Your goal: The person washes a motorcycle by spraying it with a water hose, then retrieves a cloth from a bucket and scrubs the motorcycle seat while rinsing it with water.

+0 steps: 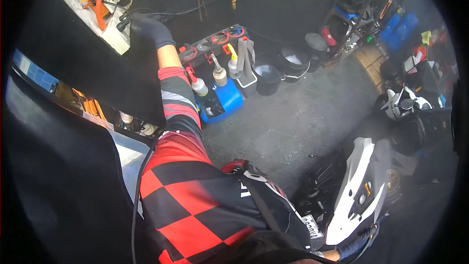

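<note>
My left hand (152, 30), in a dark glove, is stretched far forward beside a black plug (122, 23) at the edge of a white panel (119, 44). Its fingers blend into the dark background, so their grip is unclear. An orange corrugated hose (99, 5) runs along that panel. Low on the right, my gloved right hand (355, 247) is closed around a thin black cable (373, 236). Right above it is the white bodywork (349, 198) of a motorcycle, with a number plate (312, 227) to its left.
Spray bottles (220, 74) stand at a blue container (229, 99), near a grey cloth (245, 56). Black buckets (267, 85) with foamy contents sit on the dark tiled floor (293, 117). A loaded shelf rack (359, 17) stands at the back right. A black cord (136, 195) hangs along my left side.
</note>
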The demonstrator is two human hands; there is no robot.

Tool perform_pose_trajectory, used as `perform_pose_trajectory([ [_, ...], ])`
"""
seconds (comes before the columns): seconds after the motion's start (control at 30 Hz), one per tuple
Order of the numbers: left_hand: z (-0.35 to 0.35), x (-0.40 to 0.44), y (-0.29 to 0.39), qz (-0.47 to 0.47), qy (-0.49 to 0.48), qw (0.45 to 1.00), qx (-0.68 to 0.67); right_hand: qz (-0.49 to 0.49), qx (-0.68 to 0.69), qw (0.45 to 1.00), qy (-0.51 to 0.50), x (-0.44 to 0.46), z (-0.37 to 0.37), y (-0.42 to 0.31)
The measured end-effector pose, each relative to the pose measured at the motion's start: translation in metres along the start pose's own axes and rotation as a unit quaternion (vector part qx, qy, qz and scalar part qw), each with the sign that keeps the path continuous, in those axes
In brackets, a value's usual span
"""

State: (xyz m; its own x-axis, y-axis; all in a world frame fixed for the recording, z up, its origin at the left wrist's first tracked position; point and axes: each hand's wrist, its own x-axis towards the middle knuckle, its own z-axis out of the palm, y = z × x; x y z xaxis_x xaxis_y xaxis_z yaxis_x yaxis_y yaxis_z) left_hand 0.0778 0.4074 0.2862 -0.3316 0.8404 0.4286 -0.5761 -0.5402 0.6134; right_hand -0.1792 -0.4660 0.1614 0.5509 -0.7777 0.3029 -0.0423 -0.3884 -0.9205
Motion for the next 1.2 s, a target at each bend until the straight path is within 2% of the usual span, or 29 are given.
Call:
perform_pose_trajectory([
  [0.07, -0.002, 0.029, -0.014, -0.119, -0.023, 0.991, -0.057, 0.032, -0.097, 0.994, 0.025, 0.004, -0.018, 0.004],
  [0.1, -0.007, 0.063, -0.044, -0.158, -0.052, 0.975, -0.150, -0.090, -0.101, 0.991, 0.001, -0.026, 0.006, -0.031],
  [0.13, -0.006, 0.086, -0.076, -0.213, -0.083, 0.943, -0.243, 0.022, 0.011, 1.000, 0.010, -0.050, 0.025, -0.070],
  [0.17, 0.002, 0.093, -0.075, -0.305, -0.076, 0.908, -0.276, 0.050, -0.027, 0.998, -0.020, -0.042, 0.007, -0.045],
  [0.2, 0.016, 0.088, -0.059, -0.315, -0.039, 0.909, -0.271, 0.072, -0.012, 0.997, 0.007, -0.047, 0.023, -0.068],
  [0.27, 0.021, 0.159, -0.129, -0.361, -0.069, 0.828, -0.424, 0.115, 0.021, 0.991, 0.063, -0.056, 0.054, -0.115],
  [0.3, 0.023, 0.199, -0.158, -0.377, -0.072, 0.772, -0.507, 0.129, 0.002, 0.986, 0.101, -0.039, 0.035, -0.068],
  [0.33, 0.028, 0.232, -0.185, -0.388, -0.069, 0.717, -0.575, 0.110, -0.133, 0.981, 0.091, -0.037, 0.035, -0.081],
  [0.4, 0.034, 0.169, -0.123, -0.260, -0.067, 0.819, -0.507, 0.049, -0.132, 0.989, 0.054, -0.027, 0.016, -0.044],
  [0.47, 0.026, 0.164, -0.125, -0.266, -0.109, 0.824, -0.489, 0.060, -0.056, 0.994, -0.072, -0.026, 0.004, -0.023],
  [0.5, 0.027, 0.160, -0.122, -0.273, -0.123, 0.846, -0.441, 0.058, -0.072, 0.990, -0.110, -0.019, -0.002, -0.014],
  [0.53, 0.020, 0.165, -0.129, -0.278, -0.129, 0.865, -0.396, 0.056, -0.079, 0.990, -0.100, -0.019, -0.006, -0.015],
  [0.6, 0.011, 0.177, -0.143, -0.304, -0.156, 0.858, -0.383, 0.079, -0.071, 0.994, -0.002, -0.018, -0.010, -0.025],
  [0.63, 0.008, 0.180, -0.146, -0.317, -0.186, 0.855, -0.367, 0.051, -0.110, 0.992, 0.026, -0.015, -0.012, -0.029],
  [0.67, 0.005, 0.180, -0.143, -0.325, -0.214, 0.852, -0.351, 0.048, -0.115, 0.992, 0.027, -0.015, -0.013, -0.031],
  [0.7, 0.010, 0.173, -0.135, -0.285, -0.197, 0.918, -0.195, 0.072, -0.111, 0.991, -0.021, -0.013, -0.011, -0.031],
  [0.73, 0.002, 0.175, -0.134, -0.283, -0.193, 0.919, -0.195, 0.096, -0.103, 0.987, -0.070, -0.010, -0.012, -0.025],
  [0.77, -0.003, 0.200, -0.165, -0.319, -0.296, 0.831, -0.348, 0.122, -0.091, 0.978, -0.141, -0.010, -0.014, -0.016],
  [0.8, -0.006, 0.238, -0.211, -0.342, -0.387, 0.706, -0.484, 0.127, -0.100, 0.968, -0.190, -0.013, -0.011, -0.026],
  [0.83, 0.006, 0.231, -0.197, -0.367, -0.467, 0.622, -0.511, 0.114, -0.102, 0.975, -0.160, -0.011, -0.010, -0.026],
  [0.9, 0.003, 0.266, -0.235, -0.356, -0.318, 0.791, -0.382, 0.104, -0.105, 0.981, -0.125, -0.014, -0.008, -0.027],
  [0.93, 0.010, 0.194, -0.149, -0.357, -0.244, 0.853, -0.291, 0.079, -0.140, 0.984, -0.081, -0.017, -0.009, -0.026],
  [0.97, 0.008, 0.166, -0.134, -0.330, -0.202, 0.871, -0.302, 0.053, -0.174, 0.983, -0.039, -0.018, -0.013, -0.023],
  [1.0, 0.015, 0.164, -0.131, -0.317, -0.213, 0.865, -0.325, 0.054, -0.176, 0.982, -0.039, -0.019, -0.018, -0.019],
  [1.07, 0.038, 0.159, -0.122, -0.303, -0.269, 0.827, -0.389, 0.166, -0.110, 0.957, -0.211, -0.027, -0.028, -0.010],
  [1.1, 0.057, 0.158, -0.117, -0.291, -0.319, 0.790, -0.434, 0.170, -0.128, 0.950, -0.229, -0.029, -0.030, -0.010],
  [1.13, 0.076, 0.165, -0.112, -0.279, -0.378, 0.737, -0.486, 0.171, -0.129, 0.950, -0.229, -0.029, -0.031, -0.009],
  [1.2, 0.114, 0.177, -0.090, -0.220, -0.555, 0.564, -0.571, 0.163, -0.119, 0.965, -0.167, -0.032, -0.037, -0.005],
])
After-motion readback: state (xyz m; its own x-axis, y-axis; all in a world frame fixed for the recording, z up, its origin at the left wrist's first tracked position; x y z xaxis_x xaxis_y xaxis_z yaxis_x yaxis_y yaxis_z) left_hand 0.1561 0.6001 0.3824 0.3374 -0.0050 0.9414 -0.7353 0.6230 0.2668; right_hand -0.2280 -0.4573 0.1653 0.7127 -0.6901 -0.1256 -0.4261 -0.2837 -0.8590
